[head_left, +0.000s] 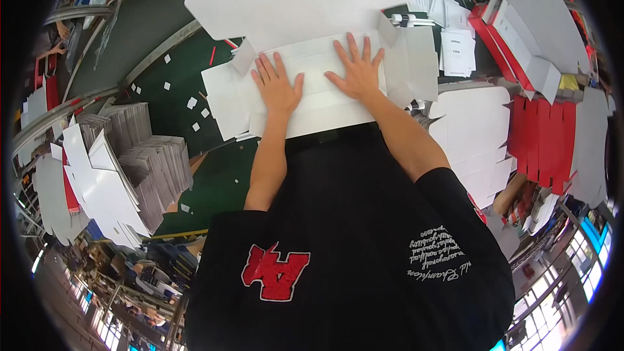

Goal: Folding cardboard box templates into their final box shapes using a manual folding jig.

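The table point(224, 182) has a dark green top. On its middle lies a flat white carton blank point(312, 101), unfolded, with side flaps going out to the left and to the right. Small white paper scraps point(192, 102) are spread on the green surface left of the blank. Further left stand stacks of grey-white blanks point(153, 162). At the right edge lies a pile of white blanks point(478, 130), and beside it red cartons point(543, 143).

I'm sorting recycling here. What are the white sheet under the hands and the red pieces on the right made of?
White sheet: apparently thin paperboard, matte, with die-cut flaps and sharp creases, pressed flat by both hands.
Red pieces: probably the same board, red-coated outside, grey-white inside; gloss unclear.
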